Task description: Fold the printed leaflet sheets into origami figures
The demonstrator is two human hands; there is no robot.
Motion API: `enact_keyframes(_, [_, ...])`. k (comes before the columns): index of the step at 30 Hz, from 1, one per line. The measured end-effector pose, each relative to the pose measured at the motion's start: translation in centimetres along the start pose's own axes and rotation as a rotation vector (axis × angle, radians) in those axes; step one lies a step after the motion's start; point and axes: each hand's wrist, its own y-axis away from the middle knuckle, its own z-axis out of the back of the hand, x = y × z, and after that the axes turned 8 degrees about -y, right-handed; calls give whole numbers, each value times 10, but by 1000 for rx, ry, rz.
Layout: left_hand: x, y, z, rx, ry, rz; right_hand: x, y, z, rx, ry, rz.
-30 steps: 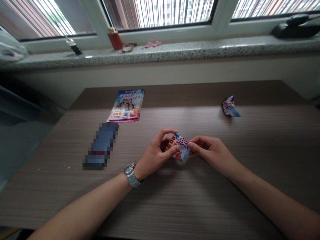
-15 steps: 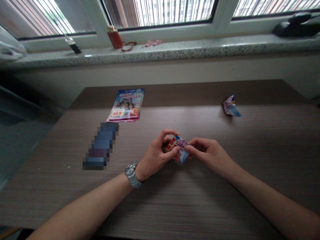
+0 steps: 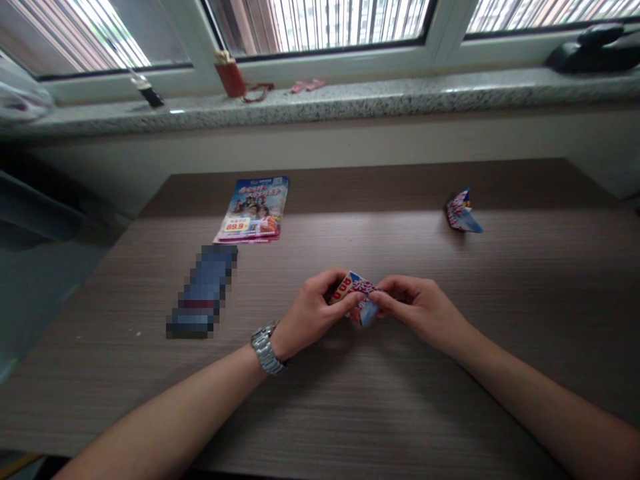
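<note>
A small folded paper flyer [image 3: 364, 308], printed in blue, red and yellow, is held between both hands just above the middle of the table. My left hand [image 3: 320, 303], with a metal watch [image 3: 269, 348] on its wrist, pinches the paper's left side, thumb on top. My right hand [image 3: 413, 303] grips the right corner between thumb and fingers. The fingers behind the paper are partly hidden. Farther right stands a folded paper piece [image 3: 463, 212] with similar print. A stack of flyers [image 3: 255, 212] lies at the back left.
A pixelated dark, flat object [image 3: 203, 293] lies left of my left hand on the brown table [image 3: 310, 413]. Beyond the table, the stone windowsill [image 3: 380, 97] bears a red holder with a cord [image 3: 230, 77], pink bits [image 3: 307, 86] and a black object [image 3: 595, 50].
My left index finger has come down from its raised arch and curled behind the paper's upper edge. The right hand has barely moved.
</note>
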Motion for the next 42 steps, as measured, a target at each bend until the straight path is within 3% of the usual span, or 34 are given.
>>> enact_keyframes(12, [1, -2, 3, 21, 42, 46, -4, 0, 6, 75, -75, -38])
enact_keyframes(16, [0, -1, 4, 19, 64, 14, -7, -1, 7, 73, -79, -50])
enact_keyframes(24, [1, -2, 4, -92, 99, 5, -7, 0, 6, 58, -16, -31])
enact_keyframes(42, [2, -3, 3, -58, 76, 52, -5, 0, 4, 37, -3, -8])
